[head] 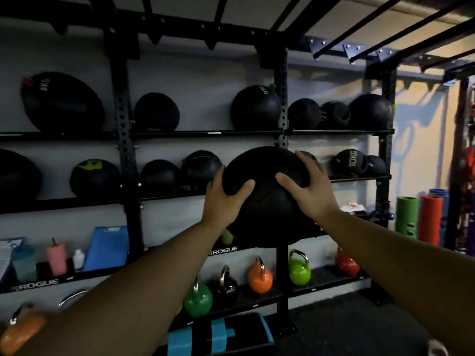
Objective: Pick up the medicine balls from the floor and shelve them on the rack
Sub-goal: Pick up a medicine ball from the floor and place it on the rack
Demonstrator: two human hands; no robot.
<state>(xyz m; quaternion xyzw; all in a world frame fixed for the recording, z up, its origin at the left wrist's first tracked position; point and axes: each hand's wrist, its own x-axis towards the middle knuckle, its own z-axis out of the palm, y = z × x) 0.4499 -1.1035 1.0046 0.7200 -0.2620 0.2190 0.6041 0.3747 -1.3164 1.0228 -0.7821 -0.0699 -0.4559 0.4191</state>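
Observation:
A large black medicine ball (267,214) is held up in front of the black wall rack (126,155). My left hand (226,201) grips its left side and my right hand (308,188) grips its upper right. The ball hangs at the height of the middle shelf (167,196), in the gap right of two smaller black balls (200,170). The top shelf (205,133) carries several black balls, among them one marked 10KG (255,107). Another 10KG ball (350,165) rests further right on the middle shelf. Whether the held ball touches the shelf is hidden.
Coloured kettlebells (259,278) line the low shelf under the ball. A blue clipboard (106,249), a pink cup (56,260) and small bottles stand on the left lower shelf. Green and orange rolls (419,219) stand at the right. A blue-and-black pad (218,335) lies on the floor.

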